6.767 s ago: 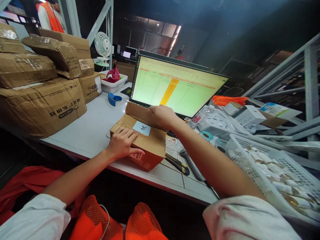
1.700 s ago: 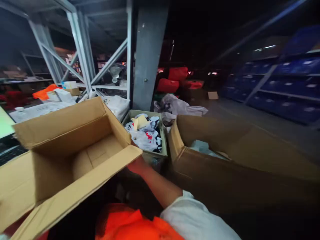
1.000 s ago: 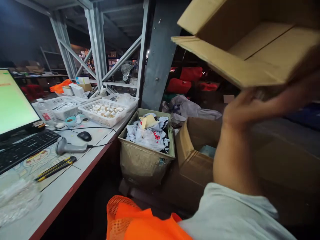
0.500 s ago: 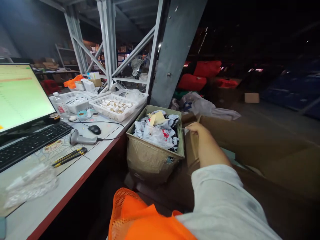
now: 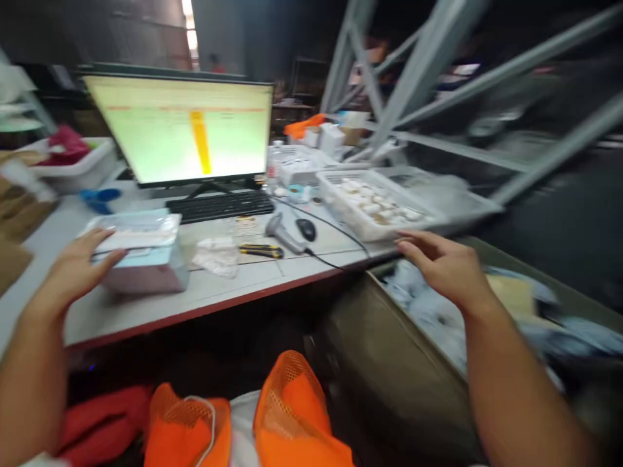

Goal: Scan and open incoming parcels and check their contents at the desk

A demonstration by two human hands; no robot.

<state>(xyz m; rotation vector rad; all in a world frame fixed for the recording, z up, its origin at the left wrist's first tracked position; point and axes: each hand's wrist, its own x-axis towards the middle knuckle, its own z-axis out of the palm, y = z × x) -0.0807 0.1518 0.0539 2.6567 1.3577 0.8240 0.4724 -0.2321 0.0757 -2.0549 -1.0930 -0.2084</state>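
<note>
Crosswise, pale box [image 5: 141,256], left hand [image 5: 73,272] touching

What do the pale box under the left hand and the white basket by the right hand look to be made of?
The pale box under the left hand looks like smooth coated cardboard with a glossy clear plastic sheet or tray on top, which catches the light; blur leaves that open. The white basket near the right hand seems to be matte moulded plastic, given its slotted lattice walls.
</note>
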